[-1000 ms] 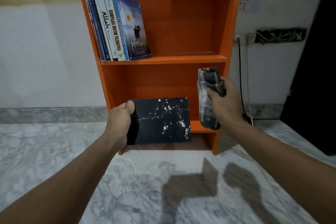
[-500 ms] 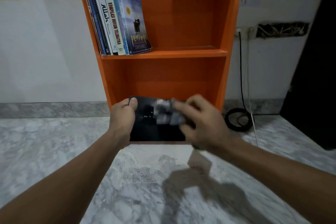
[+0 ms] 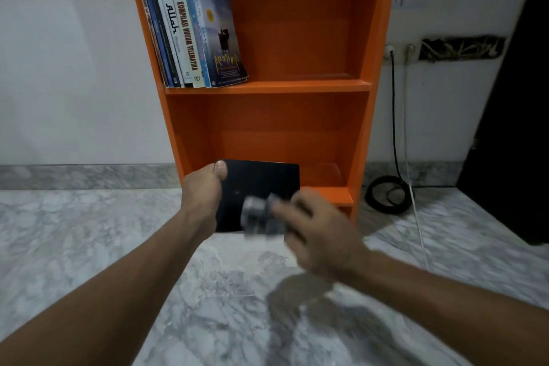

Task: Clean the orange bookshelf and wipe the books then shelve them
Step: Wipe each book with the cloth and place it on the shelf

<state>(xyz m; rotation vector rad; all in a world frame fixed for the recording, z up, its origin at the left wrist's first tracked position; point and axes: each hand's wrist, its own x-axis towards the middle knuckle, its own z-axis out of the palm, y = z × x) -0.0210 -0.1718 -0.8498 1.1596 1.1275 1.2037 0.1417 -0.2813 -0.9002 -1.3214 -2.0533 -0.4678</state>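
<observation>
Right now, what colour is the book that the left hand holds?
Black. The book shows best in the head view.

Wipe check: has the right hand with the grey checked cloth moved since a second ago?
Yes: right hand went left from the orange bookshelf's right panel over the black book.

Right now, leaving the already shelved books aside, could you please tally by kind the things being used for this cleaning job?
black book: 1
grey cloth: 1
orange bookshelf: 1
Total: 3
</observation>
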